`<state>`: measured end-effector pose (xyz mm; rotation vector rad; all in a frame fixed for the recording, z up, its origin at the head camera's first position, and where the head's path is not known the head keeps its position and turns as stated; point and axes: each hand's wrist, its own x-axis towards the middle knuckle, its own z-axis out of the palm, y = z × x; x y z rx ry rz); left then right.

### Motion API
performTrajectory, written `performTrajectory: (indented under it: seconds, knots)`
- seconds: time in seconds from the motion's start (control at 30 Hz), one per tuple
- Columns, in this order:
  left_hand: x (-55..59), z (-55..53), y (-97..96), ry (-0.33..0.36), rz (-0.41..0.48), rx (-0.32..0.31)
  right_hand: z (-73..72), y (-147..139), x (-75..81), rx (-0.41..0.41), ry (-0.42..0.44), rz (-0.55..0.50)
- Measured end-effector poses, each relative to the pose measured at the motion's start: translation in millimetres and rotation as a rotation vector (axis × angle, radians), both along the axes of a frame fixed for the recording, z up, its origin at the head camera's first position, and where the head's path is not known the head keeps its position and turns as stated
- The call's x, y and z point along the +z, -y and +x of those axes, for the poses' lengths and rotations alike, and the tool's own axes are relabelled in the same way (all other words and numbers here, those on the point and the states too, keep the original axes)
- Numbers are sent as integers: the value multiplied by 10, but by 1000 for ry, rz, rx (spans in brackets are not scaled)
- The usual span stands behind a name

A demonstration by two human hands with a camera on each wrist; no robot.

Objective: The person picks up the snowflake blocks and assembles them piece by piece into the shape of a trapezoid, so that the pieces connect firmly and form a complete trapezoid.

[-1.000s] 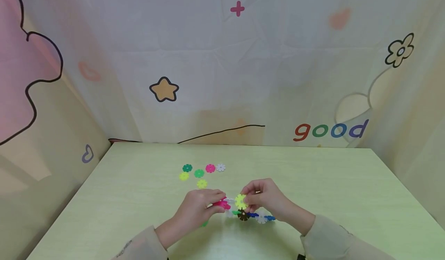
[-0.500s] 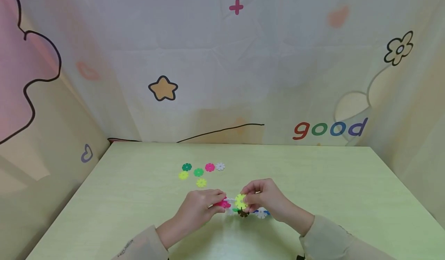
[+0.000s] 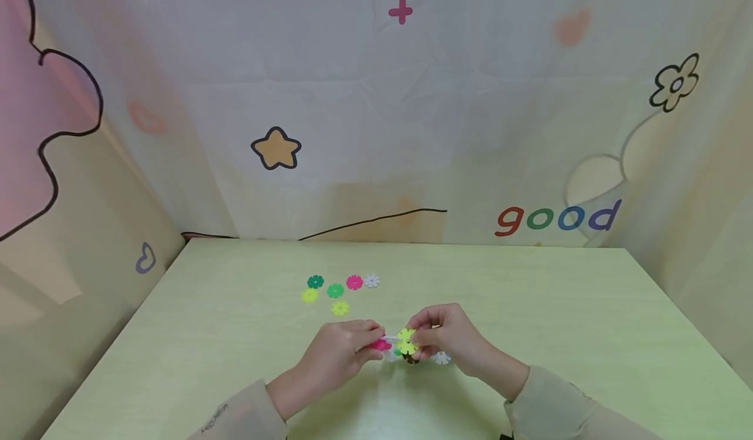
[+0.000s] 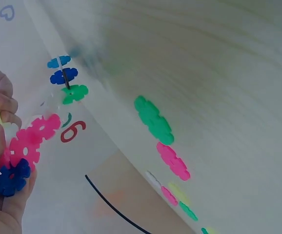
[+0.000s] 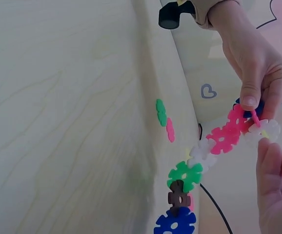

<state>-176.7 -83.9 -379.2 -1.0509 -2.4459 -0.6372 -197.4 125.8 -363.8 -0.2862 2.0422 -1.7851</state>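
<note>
My left hand pinches the pink snowflake discs of a linked chain, a blue disc beside its fingers. A yellow snowflake disc is pinched between thumb and fingers of my right hand, close against a white disc at the chain's pink part. Whether yellow and white are slotted together, I cannot tell. In the right wrist view the chain hangs away through a white disc, a green disc, a brown disc and a blue disc. Fingers hide part of the joint.
On the table beyond my hands lie loose discs: dark green, light green, pink, white and yellow ones. A printed curtain stands behind the table.
My hands have drawn slightly closer together, with the yellow disc shifted a little left. The chain's hanging end has swung up, its blue discs now hidden behind my right hand in the head view.
</note>
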Motion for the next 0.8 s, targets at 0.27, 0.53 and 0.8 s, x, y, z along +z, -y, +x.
performTrajectory:
  seconds: [0.27,0.53,0.8]
  knots:
    - [-21,-60,48,236,93,5,-61,-50,36,31,48,4]
    - [-12,-87,28,300,163,-54,-129,-44,69,67,78,-26]
    - [-6,-187,70,249,201,-67,-191,23,96,76,76,-74]
